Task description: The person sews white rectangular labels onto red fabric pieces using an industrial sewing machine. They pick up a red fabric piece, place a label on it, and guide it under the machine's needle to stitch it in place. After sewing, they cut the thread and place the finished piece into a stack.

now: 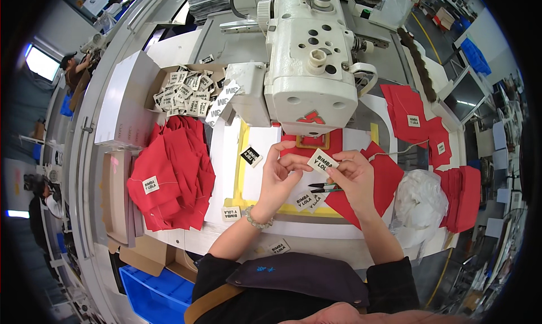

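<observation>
Above the work plate, both hands meet at a white rectangular label (320,161) with black lettering. My right hand (357,183) pinches its right end between thumb and fingers. My left hand (278,176) has curled fingers at the label's left edge, a beaded bracelet at its wrist. A dark, pointed hand tool (323,186), tweezers or snips, juts out from under my right hand. Below it lie more white labels (305,200). A black label (250,156) rests left of my left hand. Behind the held label, red fabric (289,143) lies under the sewing machine head (310,92).
At left, a heap of red fabric pieces (172,177) lies before a box of loose labels (151,101). On the right are crumpled white plastic (420,197), stacked red pieces (467,197) and labelled red pieces (403,112). A blue crate (152,296) stands at lower left.
</observation>
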The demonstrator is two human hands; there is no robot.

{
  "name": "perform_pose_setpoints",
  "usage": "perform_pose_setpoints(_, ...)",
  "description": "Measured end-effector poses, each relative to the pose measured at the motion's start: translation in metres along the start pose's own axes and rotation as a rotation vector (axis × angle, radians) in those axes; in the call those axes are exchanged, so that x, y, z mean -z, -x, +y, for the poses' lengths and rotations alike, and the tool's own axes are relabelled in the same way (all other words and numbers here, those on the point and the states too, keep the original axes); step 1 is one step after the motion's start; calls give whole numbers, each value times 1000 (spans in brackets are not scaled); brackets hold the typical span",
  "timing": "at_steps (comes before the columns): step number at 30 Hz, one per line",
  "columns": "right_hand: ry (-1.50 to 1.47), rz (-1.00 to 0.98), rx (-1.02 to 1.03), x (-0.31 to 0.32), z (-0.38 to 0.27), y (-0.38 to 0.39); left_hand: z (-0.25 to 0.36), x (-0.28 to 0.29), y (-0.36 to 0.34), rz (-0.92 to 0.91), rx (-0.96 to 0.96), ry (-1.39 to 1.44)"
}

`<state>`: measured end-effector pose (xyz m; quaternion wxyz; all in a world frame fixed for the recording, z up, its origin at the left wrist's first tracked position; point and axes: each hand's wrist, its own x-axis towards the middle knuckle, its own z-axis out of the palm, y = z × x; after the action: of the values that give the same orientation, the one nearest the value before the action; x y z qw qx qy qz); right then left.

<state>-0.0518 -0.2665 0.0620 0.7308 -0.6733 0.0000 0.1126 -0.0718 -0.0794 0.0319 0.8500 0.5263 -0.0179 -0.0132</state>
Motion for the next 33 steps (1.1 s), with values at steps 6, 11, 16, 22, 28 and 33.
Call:
perform_pose_setpoints(6,133,-124,-21,19,4,-46,-11,14,-8,-50,75,-128)
perform_pose_setpoints(11,244,-200,-2,27,26,-91,-15,26,-13,-119,38,-488)
perform_pose_setpoints(16,404,-174,-55,21,34,-102,-4,30,-11,-113,-19,-753)
perform_pose_setpoints(22,492,-140,-24,15,32,-102,-7,38,-16,-168,-264,-1222)
perform_pose_setpoints(28,552,-103,34,9,29,-99,-9,33,-25,-185,-372,-1472)
perform_pose_setpoints(33,581,-105,41,6,28,-100,-18,33,-31,-198,-410,-1617)
